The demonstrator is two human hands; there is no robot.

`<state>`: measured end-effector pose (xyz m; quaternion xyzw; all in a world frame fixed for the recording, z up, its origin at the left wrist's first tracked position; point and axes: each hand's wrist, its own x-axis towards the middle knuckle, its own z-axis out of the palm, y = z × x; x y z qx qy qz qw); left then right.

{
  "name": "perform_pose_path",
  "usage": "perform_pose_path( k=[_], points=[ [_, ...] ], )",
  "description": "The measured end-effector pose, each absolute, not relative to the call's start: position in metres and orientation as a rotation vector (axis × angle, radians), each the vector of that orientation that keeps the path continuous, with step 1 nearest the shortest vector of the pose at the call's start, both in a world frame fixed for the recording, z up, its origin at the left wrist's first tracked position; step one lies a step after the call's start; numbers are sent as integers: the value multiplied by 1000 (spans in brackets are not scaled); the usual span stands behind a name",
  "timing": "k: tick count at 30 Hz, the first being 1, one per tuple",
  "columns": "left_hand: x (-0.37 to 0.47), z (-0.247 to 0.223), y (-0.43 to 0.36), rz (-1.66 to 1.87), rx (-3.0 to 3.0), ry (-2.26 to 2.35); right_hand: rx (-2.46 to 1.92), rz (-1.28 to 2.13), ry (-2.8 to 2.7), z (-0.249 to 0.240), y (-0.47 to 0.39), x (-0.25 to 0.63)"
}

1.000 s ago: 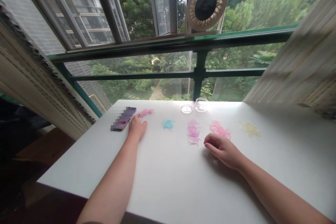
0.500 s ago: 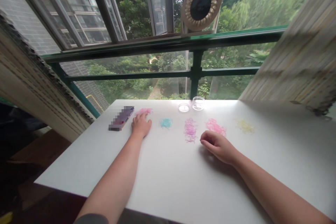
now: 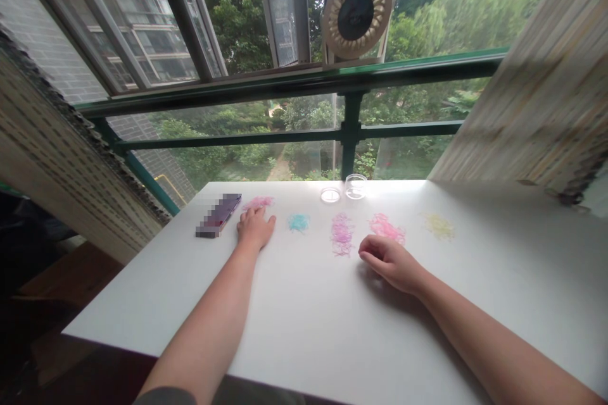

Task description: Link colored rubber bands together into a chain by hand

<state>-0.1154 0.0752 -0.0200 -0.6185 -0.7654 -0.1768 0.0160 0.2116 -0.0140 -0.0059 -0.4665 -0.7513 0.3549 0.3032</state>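
Note:
My left hand lies palm down on the white table with its fingers stretched out, the tips at the near edge of a pink pile of thin strands. My right hand rests on its side, fingers curled in towards the thumb, with nothing seen in it. Just behind it lies a brighter pink strand pile, partly covered by the hand. A purple-pink pile is to its left. Between the hands, closer to the left one, sits a small blue pile. A pale yellow pile lies far right.
At the table's back edge stand a clear round container and a clear shallow lid or dish. A dark phone-like slab, blurred out, lies left of my left hand. Beyond are a green railing, a fan and curtains.
The view has shifted slightly, so the scene sits a little further left. Both hands stay in nearly the same places on the table, and the strand piles look unchanged.

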Motion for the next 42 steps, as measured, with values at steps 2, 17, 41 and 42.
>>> perform_pose_path(
  k=[2,17,41,42],
  points=[
    [-116,-20,75,-572,-1920,-2378,-1244,931,-1989,-6,-14,211],
    [-130,-7,63,-1317,-1883,-2078,-1233,936,-2006,-6,-15,212],
    [27,13,-2,-1630,-2913,-1518,-981,1032,-1815,-6,-17,207],
    [34,13,-2,-1695,-2913,-1548,-956,1017,-1784,-5,-17,207]
  ],
)
